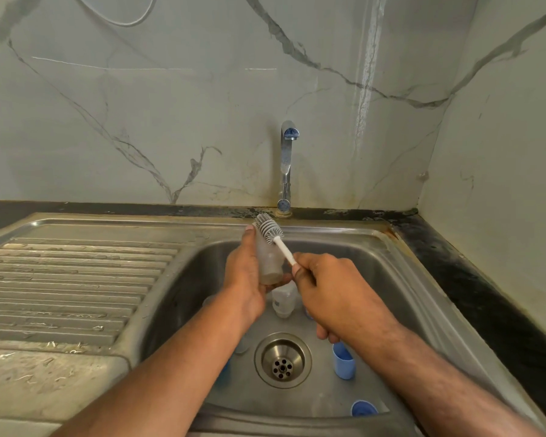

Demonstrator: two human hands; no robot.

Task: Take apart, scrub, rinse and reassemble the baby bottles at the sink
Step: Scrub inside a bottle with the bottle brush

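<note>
While my left hand point(245, 279) grips the bottle point(267, 260) above the sink point(401, 279), my right point(334, 294) clamps the brush point(269, 228) (bristles outside); wet plastic could slip; a hard stroke might knock it loose.

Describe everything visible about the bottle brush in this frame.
The bottle brush has a grey head of short, soft-looking ribbed bristles, silicone by its look, on a thin white stem. It slants from upper left to lower right above the sink basin. The right hand holds its lower end, which the fingers hide. The head lies against the far end of the clear baby bottle that the left hand holds; whether it enters the bottle is unclear.
</note>
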